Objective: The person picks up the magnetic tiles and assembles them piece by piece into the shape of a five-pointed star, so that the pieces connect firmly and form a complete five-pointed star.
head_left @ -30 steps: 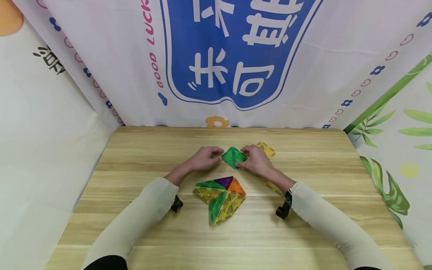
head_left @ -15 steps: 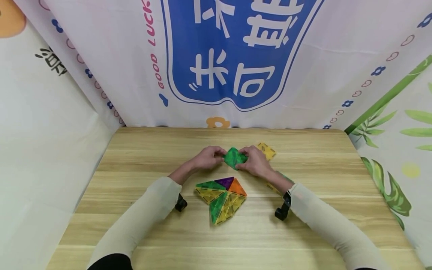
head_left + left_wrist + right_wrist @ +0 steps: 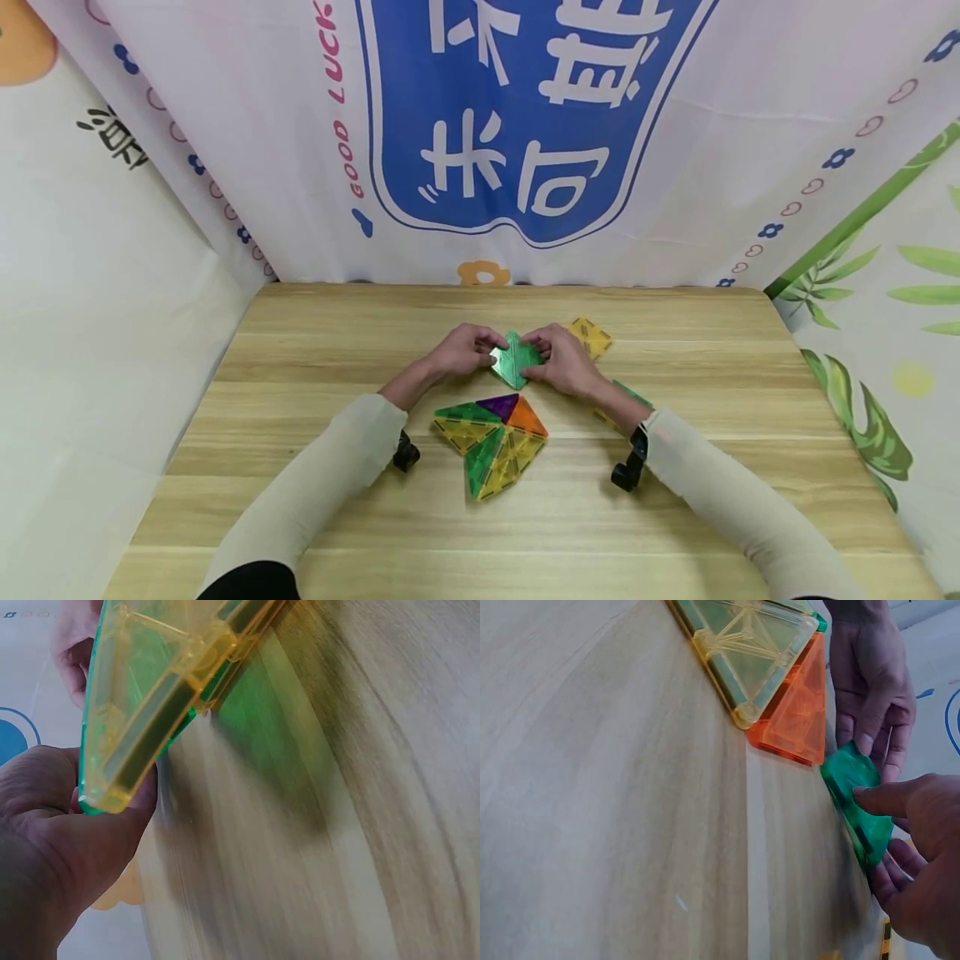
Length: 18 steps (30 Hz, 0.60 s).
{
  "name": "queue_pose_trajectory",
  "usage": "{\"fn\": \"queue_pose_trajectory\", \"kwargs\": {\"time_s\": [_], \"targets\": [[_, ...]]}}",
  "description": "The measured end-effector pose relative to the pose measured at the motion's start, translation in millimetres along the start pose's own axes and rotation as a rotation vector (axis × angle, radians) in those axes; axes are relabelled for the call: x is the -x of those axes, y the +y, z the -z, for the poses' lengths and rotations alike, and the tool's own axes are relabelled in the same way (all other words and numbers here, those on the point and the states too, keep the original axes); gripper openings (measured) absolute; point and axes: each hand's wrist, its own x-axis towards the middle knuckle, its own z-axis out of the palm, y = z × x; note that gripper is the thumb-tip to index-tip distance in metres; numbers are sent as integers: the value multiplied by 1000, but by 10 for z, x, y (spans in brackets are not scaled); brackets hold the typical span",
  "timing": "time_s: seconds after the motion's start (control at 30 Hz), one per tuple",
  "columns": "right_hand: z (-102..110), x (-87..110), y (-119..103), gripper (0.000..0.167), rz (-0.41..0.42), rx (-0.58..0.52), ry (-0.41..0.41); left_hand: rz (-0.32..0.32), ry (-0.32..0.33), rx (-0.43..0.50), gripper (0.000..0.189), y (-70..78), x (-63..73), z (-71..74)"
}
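Observation:
My left hand and right hand hold a green translucent magnetic tile piece from opposite sides. It is diamond-shaped with a line down its middle; whether it is one tile or two joined triangles I cannot tell. In the right wrist view the right thumb lies on the green piece, with the fingers under its edge. The left fingers pinch the other end. Nearer my body, a cluster of joined tiles lies on the table in yellow, green, purple and orange. In the left wrist view its yellow tile partly covers the left hand.
A yellow tile lies behind the right hand. Under the right forearm, green and yellow tiles are partly hidden. The wooden table ends at a printed cloth backdrop.
The green piece has moved slightly towards the cluster, and its tilt has changed so that its surface shines. The left fingers have shifted a little to the right along with it.

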Motion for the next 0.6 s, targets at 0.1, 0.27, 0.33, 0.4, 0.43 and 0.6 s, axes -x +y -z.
{"fn": "queue_pose_trajectory", "kwargs": {"time_s": [0.1, 0.27, 0.33, 0.4, 0.43, 0.6], "targets": [[10, -21, 4, 41, -14, -109, -45, -8, -11, 11, 31, -20, 22, 17], [48, -47, -16, 28, -52, -298, -94, -10, -22, 71, 33, -12, 99, 97], [55, -53, -32, 27, -56, -365, -109, -20, -20, 85, 32, -6, 143, 138], [56, -54, -55, 27, -66, -422, -134, -36, -20, 102, 31, -11, 195, 176], [52, -53, -63, 27, -72, -443, -149, -41, -23, 110, 31, -15, 227, 191], [38, 9, -140, 27, -114, -503, -230, -32, -65, 157, 31, -61, 387, 229]]}}
